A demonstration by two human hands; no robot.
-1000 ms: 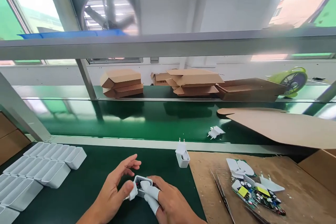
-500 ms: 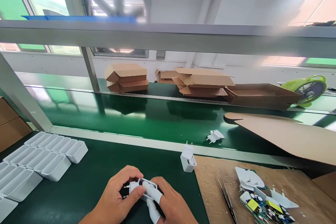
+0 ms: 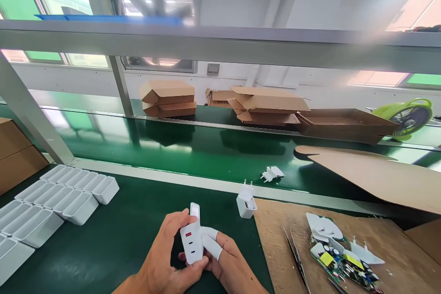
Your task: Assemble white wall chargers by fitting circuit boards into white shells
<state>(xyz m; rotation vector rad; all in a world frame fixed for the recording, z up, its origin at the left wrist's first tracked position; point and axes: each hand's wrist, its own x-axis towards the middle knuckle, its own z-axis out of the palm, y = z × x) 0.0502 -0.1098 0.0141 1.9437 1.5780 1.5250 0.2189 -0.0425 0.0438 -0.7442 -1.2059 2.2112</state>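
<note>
A white charger [image 3: 192,241] is held between the two hands above the dark green worktop [image 3: 131,220], near its front edge. Its face, turned toward the viewer, bears one red slot and two dark slots; a narrow white part projects beyond its far end. The left hand [image 3: 167,257] has a narrow grip on the charger, index finger at the upper left edge and thumb at the near end. The right hand [image 3: 230,262], with white covers [image 3: 211,245] on two digits, holds the charger from the right, its grip likewise narrow; the contact on the underside is hidden.

Left: white casings [image 3: 51,206] stand in close rows. Beyond the hands, slightly right: a white casing with an upright two-pin plug part [image 3: 245,200]. Right: a brown board [image 3: 275,239] carries tweezers [image 3: 296,259], circuit boards [image 3: 344,262] with yellow components, and a white pin plate [image 3: 365,253]. Farther back, a loose white piece [image 3: 272,173] lies on a glossy green surface [image 3: 206,158]; behind it are cardboard boxes [image 3: 272,103] and a green fan [image 3: 406,117].
</note>
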